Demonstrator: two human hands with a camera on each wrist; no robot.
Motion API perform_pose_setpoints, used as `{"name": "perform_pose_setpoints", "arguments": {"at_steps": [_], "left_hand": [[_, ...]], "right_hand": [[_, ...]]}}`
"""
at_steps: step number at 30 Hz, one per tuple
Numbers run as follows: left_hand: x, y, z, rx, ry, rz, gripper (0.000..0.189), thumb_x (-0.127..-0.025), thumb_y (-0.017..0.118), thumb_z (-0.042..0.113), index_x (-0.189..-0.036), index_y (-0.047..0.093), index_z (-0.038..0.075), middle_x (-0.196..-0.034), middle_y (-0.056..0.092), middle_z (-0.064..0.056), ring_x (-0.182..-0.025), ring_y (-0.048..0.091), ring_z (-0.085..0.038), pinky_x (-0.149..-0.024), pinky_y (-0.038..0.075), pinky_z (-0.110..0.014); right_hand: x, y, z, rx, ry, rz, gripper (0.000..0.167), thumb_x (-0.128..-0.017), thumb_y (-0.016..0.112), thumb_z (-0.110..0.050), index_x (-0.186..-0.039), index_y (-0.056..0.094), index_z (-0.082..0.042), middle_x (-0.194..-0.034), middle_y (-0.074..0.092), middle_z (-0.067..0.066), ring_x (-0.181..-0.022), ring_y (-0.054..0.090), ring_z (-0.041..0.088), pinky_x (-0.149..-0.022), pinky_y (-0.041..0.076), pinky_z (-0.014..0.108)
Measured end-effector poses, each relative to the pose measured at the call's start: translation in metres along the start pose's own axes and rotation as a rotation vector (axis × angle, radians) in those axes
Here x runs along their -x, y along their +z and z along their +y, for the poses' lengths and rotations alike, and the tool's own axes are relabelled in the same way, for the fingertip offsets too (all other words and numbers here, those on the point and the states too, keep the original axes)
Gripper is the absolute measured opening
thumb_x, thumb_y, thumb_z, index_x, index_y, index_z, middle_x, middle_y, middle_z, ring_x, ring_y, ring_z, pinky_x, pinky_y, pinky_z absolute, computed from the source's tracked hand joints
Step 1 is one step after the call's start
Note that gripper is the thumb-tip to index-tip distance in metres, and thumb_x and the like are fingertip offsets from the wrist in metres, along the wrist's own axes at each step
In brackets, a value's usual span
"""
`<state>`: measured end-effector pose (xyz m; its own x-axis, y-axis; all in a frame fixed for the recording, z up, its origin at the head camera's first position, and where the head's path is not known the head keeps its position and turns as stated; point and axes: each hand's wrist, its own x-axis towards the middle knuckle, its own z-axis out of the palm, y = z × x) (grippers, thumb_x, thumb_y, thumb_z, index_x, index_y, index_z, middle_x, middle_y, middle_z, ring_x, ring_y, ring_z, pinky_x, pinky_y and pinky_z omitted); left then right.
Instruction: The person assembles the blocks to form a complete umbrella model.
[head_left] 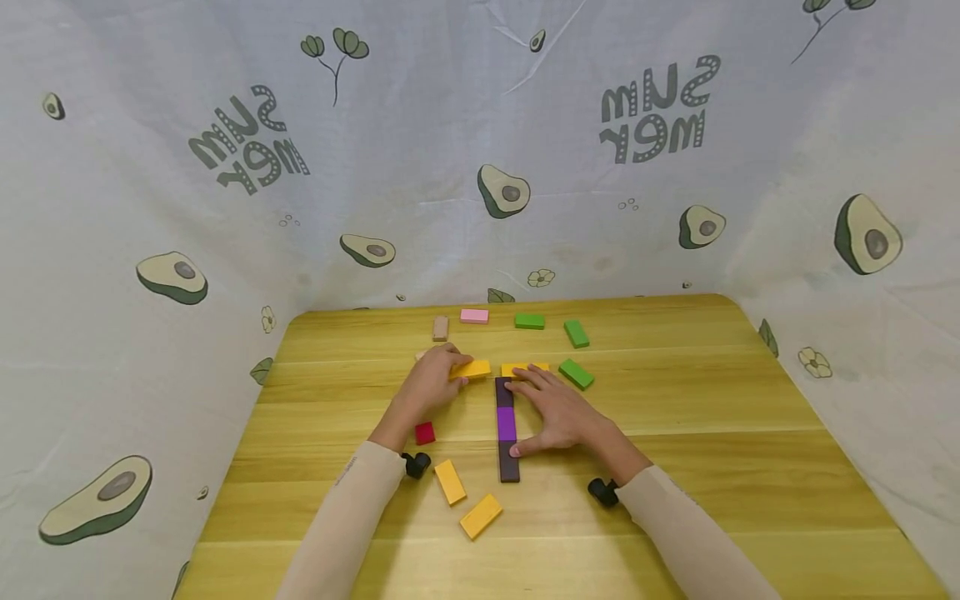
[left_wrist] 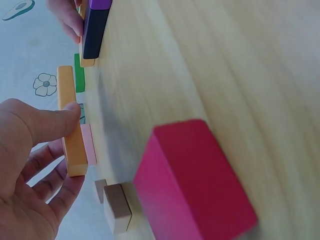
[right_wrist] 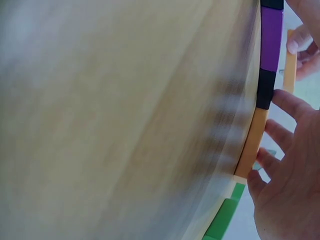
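Observation:
My left hand (head_left: 435, 385) pinches a yellow block (head_left: 474, 369) between thumb and fingers; in the left wrist view this block (left_wrist: 75, 145) appears raised off the table. Just right of it, a second yellow block (right_wrist: 252, 142) lies crosswise at the far end of a straight row. That row has a dark block (head_left: 508, 463) at the near end, a purple block (head_left: 506, 423) in the middle and another dark block (head_left: 504, 393) beyond. With fingers spread, my right hand (head_left: 561, 414) rests along the row, fingertips at the far dark and yellow blocks, thumb at the near dark one.
Two loose yellow blocks (head_left: 450, 482) lie nearer me. A red block (head_left: 425, 432) sits below my left wrist. Several green blocks (head_left: 576, 374) are at the back right; a pink block (head_left: 474, 316) and a tan block (head_left: 440, 328) stand near the table's (head_left: 660, 333) far edge.

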<state>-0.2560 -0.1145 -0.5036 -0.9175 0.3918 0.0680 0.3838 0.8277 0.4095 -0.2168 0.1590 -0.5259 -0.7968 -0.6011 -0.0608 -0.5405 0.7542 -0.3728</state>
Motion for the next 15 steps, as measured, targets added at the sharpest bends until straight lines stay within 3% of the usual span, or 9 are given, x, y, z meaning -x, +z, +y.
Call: {"name": "perform_pose_setpoints", "arguments": {"at_steps": [7,15], "left_hand": [[-0.015,0.004,0.002,-0.032,-0.003,-0.038,0.038,-0.096,0.073,0.018,-0.134,0.071,0.016,-0.126,0.066,-0.009,-0.115,0.062,-0.027,-0.102,0.054,-0.040],[-0.024,0.012,0.001,0.009,-0.019,-0.060,0.038,-0.096,0.072,0.015,-0.133,0.072,0.015,-0.126,0.067,-0.009,-0.116,0.063,-0.027,-0.102,0.055,-0.041]], "right_hand": [[0.000,0.000,0.000,-0.002,0.003,-0.006,0.114,-0.067,0.070,-0.087,-0.158,0.044,-0.023,-0.171,0.027,0.004,-0.160,0.014,0.036,-0.124,0.025,0.064],[0.000,0.000,0.000,0.003,-0.002,-0.007,0.114,-0.068,0.070,-0.087,-0.157,0.044,-0.022,-0.171,0.027,0.005,-0.160,0.014,0.036,-0.124,0.026,0.063]]}}
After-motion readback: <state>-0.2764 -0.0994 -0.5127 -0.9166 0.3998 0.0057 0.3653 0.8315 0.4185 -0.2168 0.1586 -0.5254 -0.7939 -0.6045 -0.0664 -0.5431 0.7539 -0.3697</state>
